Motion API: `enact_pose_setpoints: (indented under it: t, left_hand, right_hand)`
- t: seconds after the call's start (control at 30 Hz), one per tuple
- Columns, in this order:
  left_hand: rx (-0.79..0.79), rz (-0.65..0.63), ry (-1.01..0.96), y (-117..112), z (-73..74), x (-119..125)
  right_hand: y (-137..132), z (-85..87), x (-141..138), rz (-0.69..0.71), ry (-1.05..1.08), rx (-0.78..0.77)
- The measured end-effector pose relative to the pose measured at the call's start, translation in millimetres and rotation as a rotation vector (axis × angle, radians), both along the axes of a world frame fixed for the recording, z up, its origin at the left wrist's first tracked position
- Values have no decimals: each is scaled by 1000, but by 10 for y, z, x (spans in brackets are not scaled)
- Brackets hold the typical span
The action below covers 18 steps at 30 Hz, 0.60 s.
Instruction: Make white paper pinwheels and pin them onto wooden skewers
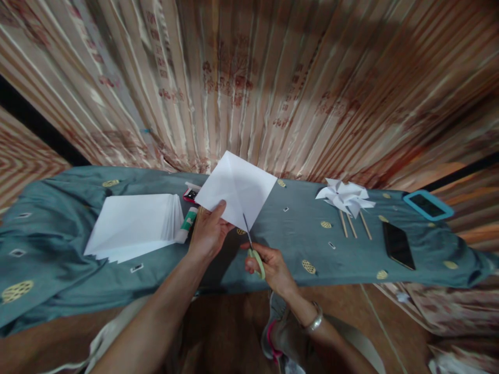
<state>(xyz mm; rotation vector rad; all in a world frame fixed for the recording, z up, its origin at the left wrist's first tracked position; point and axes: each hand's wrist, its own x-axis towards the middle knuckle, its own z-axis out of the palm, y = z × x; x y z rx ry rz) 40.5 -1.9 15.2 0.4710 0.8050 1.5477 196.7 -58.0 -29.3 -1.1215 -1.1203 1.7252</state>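
A white square sheet of paper [237, 182], with faint crease lines, is held above the table by my left hand [208, 231]. The thumb lies on top of the sheet and the fingers are beneath it. My right hand [271, 265] grips scissors [257, 262] with pale green handles. Their blades reach the lower corner of the sheet and point up toward its middle. Whether the blades are fully closed is too small to tell.
A stack of white paper [132, 221] lies left beside a green-and-white glue stick [188, 224] and a small red box [191, 193]. At right are white paper pinwheels [345, 196] on wooden sticks, a black phone [398, 245] and a blue-framed device [428, 204]. A patterned cloth [288, 244] covers the table; a curtain [249, 83] hangs behind.
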Motion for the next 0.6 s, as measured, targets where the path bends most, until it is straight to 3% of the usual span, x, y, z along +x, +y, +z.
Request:
enact_pose_setpoints:
  t: [0.37,0.6]
  left_hand:
    - [-44,-20,157,-13,21,66]
    - [-31,-116,240,-63,-4,78]
  right_hand:
    - [-8,-26,38,-2,-34,44]
    - [-9,-20,58,-47,-15,41]
